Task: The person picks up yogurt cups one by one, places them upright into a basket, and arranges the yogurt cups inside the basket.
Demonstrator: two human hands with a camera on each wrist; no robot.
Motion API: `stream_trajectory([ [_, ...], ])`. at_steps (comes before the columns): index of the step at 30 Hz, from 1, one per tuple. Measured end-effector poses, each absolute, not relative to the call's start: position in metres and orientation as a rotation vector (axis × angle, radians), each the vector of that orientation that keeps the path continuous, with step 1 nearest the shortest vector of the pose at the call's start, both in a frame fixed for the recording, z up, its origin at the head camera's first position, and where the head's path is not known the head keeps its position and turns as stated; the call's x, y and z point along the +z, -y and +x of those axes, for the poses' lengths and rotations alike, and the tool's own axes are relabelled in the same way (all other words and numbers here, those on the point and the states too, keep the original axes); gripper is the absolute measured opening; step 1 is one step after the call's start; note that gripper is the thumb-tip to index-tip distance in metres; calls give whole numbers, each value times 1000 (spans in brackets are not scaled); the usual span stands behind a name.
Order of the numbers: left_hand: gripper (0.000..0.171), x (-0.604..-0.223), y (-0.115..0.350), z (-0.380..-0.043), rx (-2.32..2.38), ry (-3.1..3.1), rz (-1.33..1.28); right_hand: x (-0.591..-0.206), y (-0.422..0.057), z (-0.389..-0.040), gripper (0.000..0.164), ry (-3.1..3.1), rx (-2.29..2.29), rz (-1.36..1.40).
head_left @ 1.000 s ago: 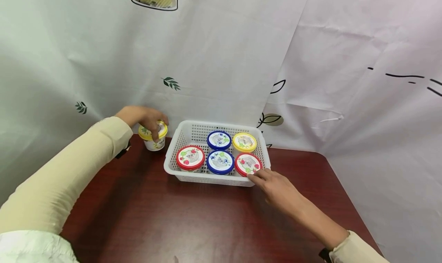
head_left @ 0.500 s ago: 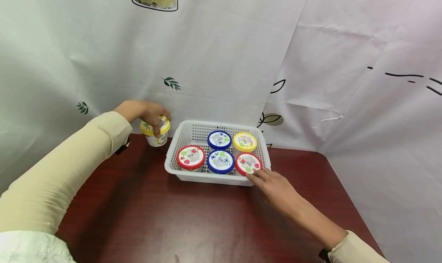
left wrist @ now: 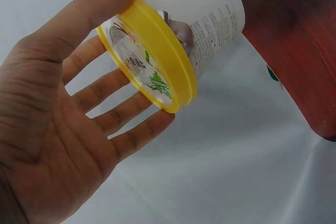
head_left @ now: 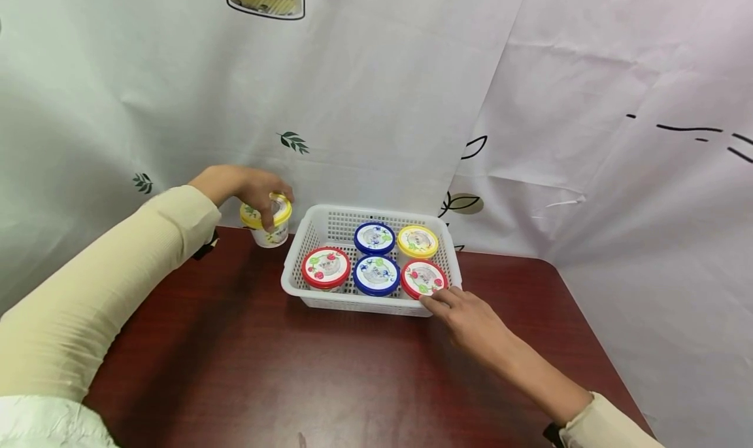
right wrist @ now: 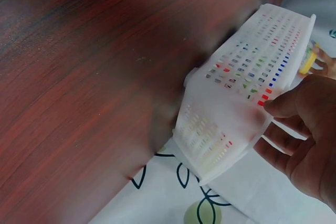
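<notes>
My left hand [head_left: 259,188] grips a white paper tub with a yellow lid [head_left: 272,235] from above, left of the basket. In the left wrist view, the thumb and fingertips of the left hand [left wrist: 63,114] pinch the lid's rim, and vanilla flowers show on the tub [left wrist: 215,27]. A white perforated plastic basket [head_left: 359,306] stands at the back of the table. My right hand [head_left: 470,318] holds its near right corner. In the right wrist view, the right thumb touches the outer wall of the basket [right wrist: 223,111], and the other fingers reach over the rim.
Inside the basket are two red-lidded tubs [head_left: 325,267] [head_left: 423,278], two blue-lidded tubs [head_left: 376,275] [head_left: 374,237] and one yellow-lidded tub [head_left: 418,241]. The dark red table [head_left: 353,376] meets a white printed curtain [head_left: 376,108] behind and at the sides.
The tub in my left hand has risen a little and shifted slightly right, towards the basket. My right hand has stayed at the basket's corner.
</notes>
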State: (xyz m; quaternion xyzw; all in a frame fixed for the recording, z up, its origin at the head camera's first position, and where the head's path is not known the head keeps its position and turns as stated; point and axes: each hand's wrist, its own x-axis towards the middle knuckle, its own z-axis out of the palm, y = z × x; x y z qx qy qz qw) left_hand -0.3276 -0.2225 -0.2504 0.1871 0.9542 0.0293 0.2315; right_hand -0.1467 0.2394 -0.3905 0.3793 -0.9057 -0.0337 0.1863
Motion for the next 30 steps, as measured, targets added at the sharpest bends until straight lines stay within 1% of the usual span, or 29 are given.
stream_trajectory([
  [12,89,-241,211,-331,81,-2643,531,-390,-240,-146,59,2596,-79,1053],
  [22,87,-229,201,-330,25,-2654,572,-390,-242,-146,56,2577,-89,1057],
  [30,90,-224,197,-330,34,-2661,537,-391,-242,-148,56,2562,-86,1074],
])
